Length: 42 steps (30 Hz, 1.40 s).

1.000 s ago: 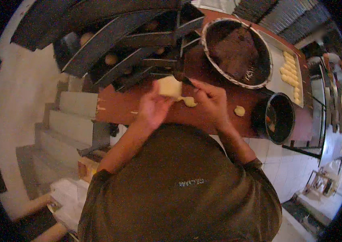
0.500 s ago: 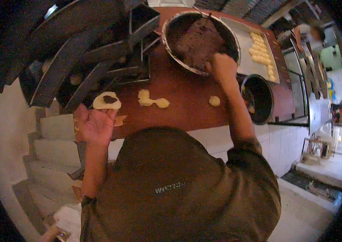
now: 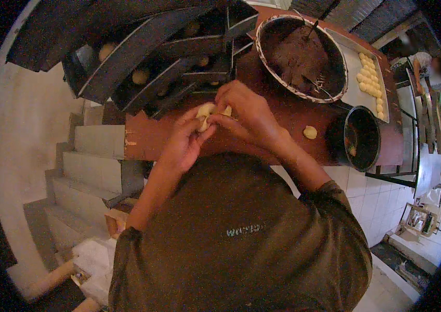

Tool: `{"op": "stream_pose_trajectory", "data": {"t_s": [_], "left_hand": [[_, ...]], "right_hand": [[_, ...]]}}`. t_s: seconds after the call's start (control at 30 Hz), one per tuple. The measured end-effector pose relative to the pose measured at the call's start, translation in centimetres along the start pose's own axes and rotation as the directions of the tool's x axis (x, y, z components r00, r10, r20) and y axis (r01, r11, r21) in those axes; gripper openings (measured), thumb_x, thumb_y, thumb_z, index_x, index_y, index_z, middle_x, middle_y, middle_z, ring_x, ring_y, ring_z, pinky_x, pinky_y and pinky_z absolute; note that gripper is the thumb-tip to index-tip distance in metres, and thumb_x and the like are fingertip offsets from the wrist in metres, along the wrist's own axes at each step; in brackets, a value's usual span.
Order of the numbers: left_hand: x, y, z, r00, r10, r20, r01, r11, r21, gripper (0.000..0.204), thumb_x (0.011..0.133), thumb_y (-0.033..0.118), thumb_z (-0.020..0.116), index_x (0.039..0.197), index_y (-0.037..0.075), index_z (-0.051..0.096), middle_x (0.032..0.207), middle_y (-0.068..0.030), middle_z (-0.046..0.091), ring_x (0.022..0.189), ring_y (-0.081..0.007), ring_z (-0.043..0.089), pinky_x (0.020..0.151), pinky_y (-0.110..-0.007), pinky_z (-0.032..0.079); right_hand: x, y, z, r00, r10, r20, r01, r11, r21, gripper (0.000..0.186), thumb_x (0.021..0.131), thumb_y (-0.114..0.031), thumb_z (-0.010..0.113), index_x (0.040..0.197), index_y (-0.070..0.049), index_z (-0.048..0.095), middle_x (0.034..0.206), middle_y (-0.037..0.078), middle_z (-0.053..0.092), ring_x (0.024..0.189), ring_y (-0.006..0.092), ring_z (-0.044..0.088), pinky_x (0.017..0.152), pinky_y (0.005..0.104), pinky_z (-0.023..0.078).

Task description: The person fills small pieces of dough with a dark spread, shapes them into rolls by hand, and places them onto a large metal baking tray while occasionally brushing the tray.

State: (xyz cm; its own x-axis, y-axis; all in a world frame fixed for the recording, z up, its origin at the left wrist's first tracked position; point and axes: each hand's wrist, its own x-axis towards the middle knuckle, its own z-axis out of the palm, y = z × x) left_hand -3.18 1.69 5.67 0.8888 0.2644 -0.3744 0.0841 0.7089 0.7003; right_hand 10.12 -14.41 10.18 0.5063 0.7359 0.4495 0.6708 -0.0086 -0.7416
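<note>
Above the near left part of the table, my left hand [image 3: 185,136] cradles a piece of pale dough [image 3: 206,111] with its fingers curled round it. My right hand [image 3: 249,112] meets it from the right, thumb and fingers pinching at the dough's edge. The dark filling seen on the dough earlier does not show now. Farther right, a small dough ball [image 3: 310,132] lies alone on the reddish-brown table [image 3: 282,122]. Beyond my right hand stands a large round basin [image 3: 263,57] holding dark brown paste [image 3: 295,54], with utensils stuck in it.
A pale tray [image 3: 353,57] with several dough balls [image 3: 370,78] lies right of the basin. In front of it stands a black bucket [image 3: 346,136]. Dark metal racks [image 3: 179,44] holding round pieces crowd the left. Steps [image 3: 93,156] lie left of the table.
My right hand has left the paste basin and joined my left at the dough, which is now gathered up. The flattened dough pieces on the table are hidden behind my hands. The view has shifted.
</note>
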Motion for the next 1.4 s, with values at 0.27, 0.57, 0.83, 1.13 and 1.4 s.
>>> {"op": "stream_pose_trajectory", "data": {"t_s": [0.27, 0.57, 0.83, 1.13, 1.4], "left_hand": [[0.9, -2.6, -1.3, 0.973, 0.219, 0.072, -0.203, 0.669, 0.714, 0.037, 0.099, 0.012, 0.062, 0.133, -0.003, 0.063, 0.114, -0.0089, 0.072, 0.098, -0.0126, 0.068, 0.084, -0.026, 0.058], [0.9, -1.7, -2.2, 0.980, 0.068, 0.185, -0.193, 0.533, 0.824, 0.037, 0.102, 0.017, 0.056, 0.132, -0.003, 0.063, 0.112, -0.0138, 0.074, 0.097, -0.0201, 0.071, 0.088, -0.031, 0.055], [-0.3, -1.2, -0.3, 1.000, 0.015, 0.000, -0.002, 0.085, 0.996, 0.041, 0.100, 0.025, 0.062, 0.131, -0.001, 0.064, 0.112, -0.0141, 0.075, 0.093, -0.0230, 0.073, 0.085, -0.035, 0.055], [-2.1, -2.4, -0.7, 0.998, 0.022, -0.054, -0.016, 0.994, 0.109, 0.042, 0.096, 0.019, 0.071, 0.133, 0.002, 0.063, 0.113, -0.0075, 0.073, 0.098, -0.0164, 0.070, 0.084, -0.026, 0.056], [0.2, -3.6, 2.3, 0.992, 0.030, -0.121, 0.060, 0.740, 0.670, 0.049, 0.089, 0.007, 0.077, 0.133, -0.003, 0.060, 0.124, -0.0105, 0.068, 0.110, -0.0146, 0.065, 0.091, -0.029, 0.056]], "right_hand": [[-3.1, 3.3, 3.0, 0.980, 0.150, 0.134, -0.157, 0.987, 0.039, 0.063, 0.079, -0.017, 0.083, 0.137, -0.006, 0.061, 0.113, 0.017, 0.071, 0.104, 0.0289, 0.070, 0.085, 0.0357, 0.056], [-3.5, 2.9, 1.8, 0.917, 0.344, 0.200, -0.374, 0.917, 0.137, 0.040, 0.080, -0.014, 0.082, 0.119, -0.006, 0.075, 0.115, 0.014, 0.073, 0.103, 0.0264, 0.072, 0.087, 0.0350, 0.055], [-5.2, 1.7, 2.6, 0.965, 0.231, 0.124, -0.213, 0.967, -0.140, 0.028, 0.080, -0.014, 0.080, 0.107, -0.006, 0.079, 0.105, 0.011, 0.073, 0.098, 0.0288, 0.071, 0.085, 0.0368, 0.056], [-4.5, 2.2, 0.5, 0.972, -0.218, 0.083, 0.216, 0.976, 0.036, 0.033, 0.079, -0.006, 0.081, 0.111, -0.004, 0.076, 0.099, 0.010, 0.073, 0.090, 0.0257, 0.071, 0.078, 0.0337, 0.056], [-5.3, -1.1, -0.4, 0.975, 0.185, 0.122, -0.187, 0.982, 0.005, 0.030, 0.081, -0.006, 0.080, 0.111, -0.002, 0.076, 0.100, 0.013, 0.075, 0.090, 0.0239, 0.072, 0.081, 0.0345, 0.057]]}}
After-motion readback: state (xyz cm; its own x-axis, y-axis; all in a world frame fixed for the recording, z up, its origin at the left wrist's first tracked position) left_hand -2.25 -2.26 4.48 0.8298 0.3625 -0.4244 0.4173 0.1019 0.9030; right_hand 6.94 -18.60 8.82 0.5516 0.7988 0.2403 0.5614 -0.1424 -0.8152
